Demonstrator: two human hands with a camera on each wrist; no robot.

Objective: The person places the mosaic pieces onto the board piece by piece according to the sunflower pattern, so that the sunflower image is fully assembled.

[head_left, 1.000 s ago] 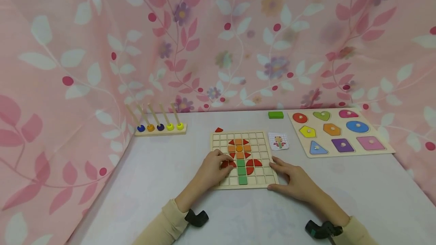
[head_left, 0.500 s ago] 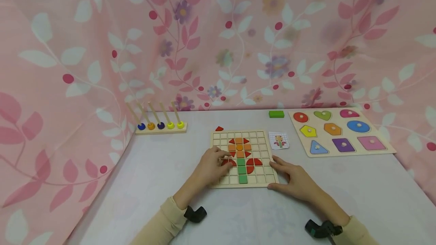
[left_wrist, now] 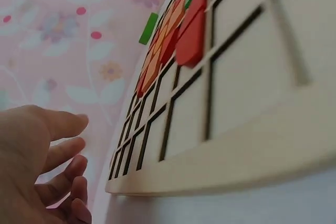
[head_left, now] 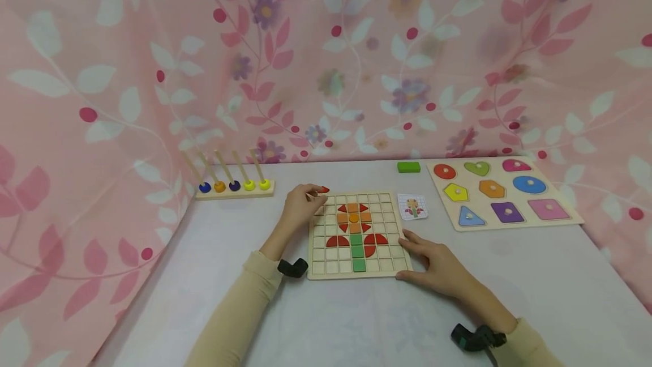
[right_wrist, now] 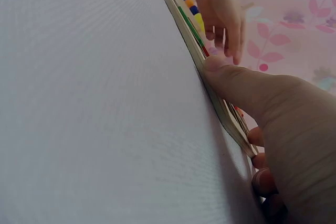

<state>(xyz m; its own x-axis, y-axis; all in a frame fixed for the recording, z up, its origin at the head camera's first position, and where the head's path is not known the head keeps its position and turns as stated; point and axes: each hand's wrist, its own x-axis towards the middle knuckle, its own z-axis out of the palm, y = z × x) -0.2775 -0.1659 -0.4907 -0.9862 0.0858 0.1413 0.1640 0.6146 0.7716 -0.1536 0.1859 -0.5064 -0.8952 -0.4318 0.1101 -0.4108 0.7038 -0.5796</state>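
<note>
A wooden grid board [head_left: 331, 268] lies on the table. It carries a flower pattern of orange, red and green pieces. My left hand [head_left: 297, 208] is at the board's far left corner, its fingertips beside a loose red piece [head_left: 324, 190]. Whether they touch it is hidden. In the left wrist view the fingers [left_wrist: 68, 153] are loosely bent, with nothing seen between them. My right hand [head_left: 439, 268] rests against the board's right edge. Its thumb [right_wrist: 231, 77] touches the edge in the right wrist view, and the other fingers lie farther along that side.
A small pattern card [head_left: 413, 207] lies right of the board, with a green block [head_left: 408, 167] behind it. Back right is a shape puzzle board [head_left: 481, 208] with knobbed pieces. A peg stand [head_left: 235, 192] with coloured beads stands back left.
My left hand has left the red pieces on the board's left side and moved away from me to the loose red piece. The right hand stays at the edge.
</note>
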